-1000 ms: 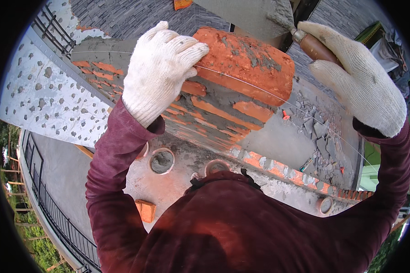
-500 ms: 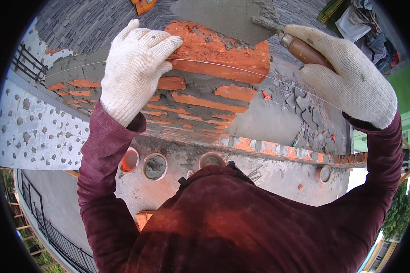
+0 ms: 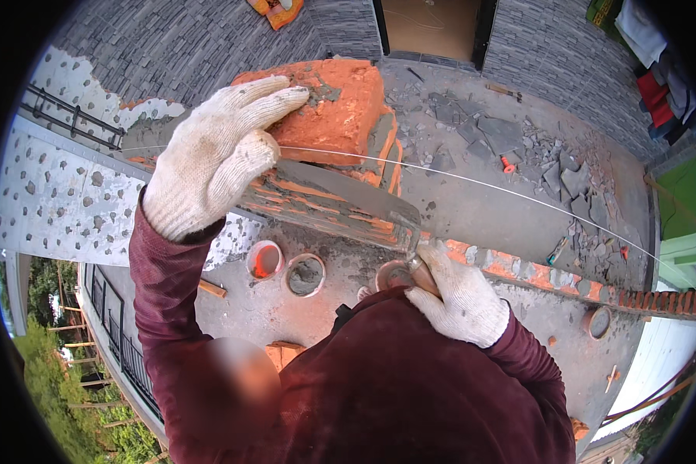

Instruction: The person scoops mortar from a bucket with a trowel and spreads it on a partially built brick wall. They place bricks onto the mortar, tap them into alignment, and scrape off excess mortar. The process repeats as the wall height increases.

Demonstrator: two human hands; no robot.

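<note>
An orange-red brick with mortar smears on its top lies on the brick wall. Gloved in white knit, my left hand grips the brick's left part, fingers over the top and thumb bent at the front. My right hand, also gloved, is closed round the wooden handle of a trowel. The trowel's long grey blade lies along the wall's near face, just below the brick. A taut white string runs along the brick's front edge.
Buckets stand below the wall: one with an orange-red inside, another holding grey mortar. Beyond the wall lie broken grey slabs and a wooden-handled tool. A low brick row extends right.
The trowel has come down from above the brick to the wall's near face, my right hand moving lower and inward. My left hand stays at the brick. The view has shifted.
</note>
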